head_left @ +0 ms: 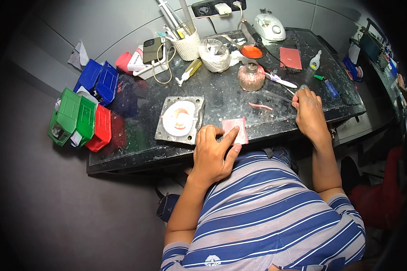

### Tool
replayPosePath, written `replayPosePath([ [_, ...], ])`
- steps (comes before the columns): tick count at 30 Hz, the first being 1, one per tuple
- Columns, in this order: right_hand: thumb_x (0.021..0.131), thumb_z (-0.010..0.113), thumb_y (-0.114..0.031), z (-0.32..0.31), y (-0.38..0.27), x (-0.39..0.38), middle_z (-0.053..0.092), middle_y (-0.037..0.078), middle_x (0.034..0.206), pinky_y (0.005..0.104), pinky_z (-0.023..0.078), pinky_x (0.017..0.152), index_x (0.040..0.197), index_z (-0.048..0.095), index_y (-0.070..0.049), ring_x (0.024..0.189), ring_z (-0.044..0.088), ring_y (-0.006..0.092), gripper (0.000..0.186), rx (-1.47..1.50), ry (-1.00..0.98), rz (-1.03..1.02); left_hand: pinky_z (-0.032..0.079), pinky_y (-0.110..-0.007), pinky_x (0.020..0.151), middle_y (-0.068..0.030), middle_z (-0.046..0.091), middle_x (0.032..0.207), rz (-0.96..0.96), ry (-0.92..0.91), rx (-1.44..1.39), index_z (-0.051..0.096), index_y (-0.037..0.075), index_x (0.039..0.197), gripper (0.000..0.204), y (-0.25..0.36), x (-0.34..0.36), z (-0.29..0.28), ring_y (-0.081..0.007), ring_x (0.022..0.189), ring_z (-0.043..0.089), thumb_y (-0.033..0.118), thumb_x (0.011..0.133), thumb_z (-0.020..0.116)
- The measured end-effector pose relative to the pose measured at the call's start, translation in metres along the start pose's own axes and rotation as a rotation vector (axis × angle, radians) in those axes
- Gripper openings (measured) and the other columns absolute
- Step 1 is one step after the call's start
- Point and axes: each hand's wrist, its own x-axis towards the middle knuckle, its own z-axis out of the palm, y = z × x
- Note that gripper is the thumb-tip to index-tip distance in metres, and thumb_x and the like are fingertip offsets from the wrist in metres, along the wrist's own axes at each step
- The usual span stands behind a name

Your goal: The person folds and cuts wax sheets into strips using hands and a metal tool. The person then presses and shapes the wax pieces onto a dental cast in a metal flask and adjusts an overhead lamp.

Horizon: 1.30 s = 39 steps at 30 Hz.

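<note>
- Our left hand (215,151), index finger extended, apparently steadies a square pink wax-like sheet (232,124) near the front edge of the surface (226,105).
- Our right hand (309,109) pinches a slim grey tool (278,96).
- The next move, we judge, needs the sheet flat.

"What kind of shirt (257,207) are you seeing?"
"Broad blue and pale grey stripes are crossing it, and thin white lines are edging the blue."
"How are the sleeves (346,208) looking?"
"They're ending short and carrying matching stripes."
"Is anything marking the cloth?"
"A white fan-shaped emblem (212,259) is showing."
"And the fingers (230,135)?"
"They're showing bare."
</note>
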Motion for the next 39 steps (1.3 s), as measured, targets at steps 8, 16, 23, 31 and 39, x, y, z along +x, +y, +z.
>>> replayPosePath([
  [8, 0.096, 0.063, 0.009, -0.009, 0.0, 0.002, 0.068, 0.018, 0.102, 0.0455, 0.046, 0.09, 0.108, 0.065, -0.002, 0.103, 0.066, 0.0384, 0.017, 0.184, 0.012, -0.073, 0.04, -0.056, 0.117, -0.0225, 0.066, 0.131, 0.181, 0.137, 0.071, 0.076, 0.01, 0.137, 0.045, -0.009, 0.004, 0.006, -0.044, 0.132, 0.057, 0.036, 0.102, 0.069],
  [16, 0.116, 0.055, -0.008, -0.021, 0.001, 0.007, 0.064, 0.0, 0.102, 0.032, 0.052, 0.09, 0.111, 0.066, -0.003, 0.098, 0.062, 0.0127, 0.013, 0.97, -0.162, 0.2, 0.043, -0.052, 0.104, -0.0233, 0.064, 0.124, 0.1, 0.105, 0.11, 0.072, 0.011, 0.144, 0.052, -0.002, 0.005, 0.007, -0.0408, 0.116, 0.057, 0.042, 0.103, 0.068],
  [23, 0.112, 0.068, -0.013, 0.01, -0.039, -0.001, 0.066, 0.002, 0.099, 0.0262, 0.053, 0.08, 0.12, 0.065, -0.003, 0.086, 0.062, 0.0085, 0.014, 1.531, -0.271, 0.177, 0.043, -0.05, 0.099, -0.0222, 0.061, 0.121, 0.102, 0.12, 0.129, 0.072, 0.011, 0.144, 0.053, -0.003, 0.004, 0.01, -0.0392, 0.112, 0.057, 0.044, 0.103, 0.068],
  [31, 0.103, 0.071, -0.001, 0.024, -0.075, -0.009, 0.076, 0.006, 0.106, 0.0287, 0.061, 0.088, 0.115, 0.068, 0.001, 0.097, 0.075, 0.0116, 0.012, 1.324, -0.115, 0.05, 0.035, -0.058, 0.12, -0.0214, 0.061, 0.149, 0.142, 0.094, 0.191, 0.068, 0.01, 0.149, 0.06, -0.003, 0.005, 0.011, -0.0414, 0.142, 0.054, 0.049, 0.105, 0.066],
  [39, 0.097, 0.077, -0.007, 0.031, -0.078, -0.006, 0.081, 0.021, 0.118, 0.0481, 0.056, 0.111, 0.125, 0.077, 0.004, 0.109, 0.08, 0.0344, 0.03, 0.796, -0.005, -0.375, 0.03, -0.061, 0.124, -0.0198, 0.058, 0.16, 0.12, 0.035, 0.2, 0.065, 0.006, 0.15, 0.066, -0.004, 0.005, 0.011, -0.0395, 0.151, 0.05, 0.053, 0.104, 0.067],
])
